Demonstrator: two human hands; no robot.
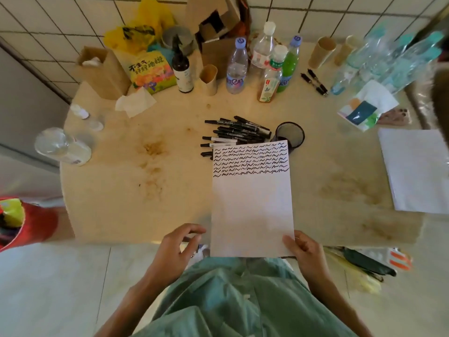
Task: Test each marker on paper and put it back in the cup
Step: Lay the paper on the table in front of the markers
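The markers (pixel 234 136) lie in a loose pile at the middle of the worktop (pixel 126 181), caps pointing left, none in the cup (pixel 290 135). The cup, a dark mesh holder, stands just beside the pile on its right. The paper (pixel 251 200) runs from the pile toward the near edge; its far end covers the nearest markers and the foot of the cup, and its near end overhangs the worktop edge. Rows of black squiggles fill its far portion.

Your right hand (pixel 306 254) pinches the near right corner of the paper, thumb on top. Your left hand (pixel 176 249) hovers just beside the near left corner, fingers (pixel 192 229) loosely curved and spread, holding nothing.

Bottles (pixel 237 66) and cardboard tubes stand along the far edge. A second sheet (pixel 418 169) lies at the right edge.
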